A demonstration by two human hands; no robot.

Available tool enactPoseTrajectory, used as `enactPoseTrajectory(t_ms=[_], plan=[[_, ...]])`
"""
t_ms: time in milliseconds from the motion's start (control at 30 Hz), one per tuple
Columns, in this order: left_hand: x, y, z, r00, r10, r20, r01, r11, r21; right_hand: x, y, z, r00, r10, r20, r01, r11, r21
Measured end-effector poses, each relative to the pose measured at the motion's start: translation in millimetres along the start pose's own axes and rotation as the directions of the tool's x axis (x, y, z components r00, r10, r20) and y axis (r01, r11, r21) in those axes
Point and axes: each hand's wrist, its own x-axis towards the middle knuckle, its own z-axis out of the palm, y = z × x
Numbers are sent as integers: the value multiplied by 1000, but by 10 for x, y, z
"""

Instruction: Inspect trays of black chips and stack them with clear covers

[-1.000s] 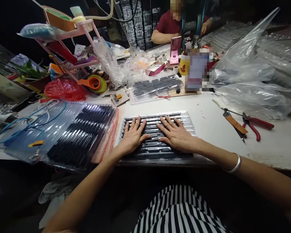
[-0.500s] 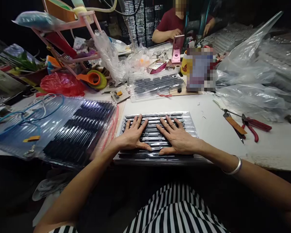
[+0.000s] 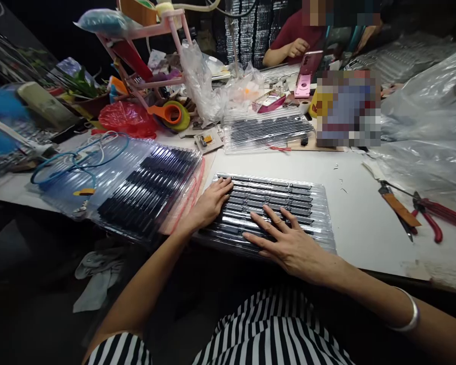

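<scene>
A clear ridged plastic tray filled with rows of slim black strips lies in front of me at the table's near edge. My left hand rests on the tray's left side, its fingers stretched out side by side and its thumb out of sight. Across the tray's front right part, my right hand lies with spread fingers over the strips. Neither hand has anything grasped. What exactly the black strips are cannot be made out.
Left lies another, larger clear tray with black strips, blue cable on it. Red-handled pliers and an orange-handled tool lie right. Behind are a third tray, a phone and plastic bags. Someone sits opposite.
Both hands lay flat and spread on the tray's middle. My left hand has shifted to its left edge, my right hand nearer its front. The view has swung left.
</scene>
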Motion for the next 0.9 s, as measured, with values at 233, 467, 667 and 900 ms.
enactPoseTrajectory(t_ms=[233, 467, 667, 900], plan=[[-412, -154, -60, 993, -107, -48, 103, 992, -75, -6, -14, -18, 1000, 0, -8, 0, 1000, 5], [-629, -200, -179, 975, -73, 212, 101, 987, -121, 32, -44, 4, 996, 90, -10, -91, 995, -30], [-628, -96, -226, 971, -150, 187, 155, 988, -17, 43, -83, 64, 996, 90, -23, -91, 993, -78], [-635, 152, -140, 963, -235, 130, 211, 962, 174, 343, -326, 155, 968, 241, -73, -247, 967, -71]])
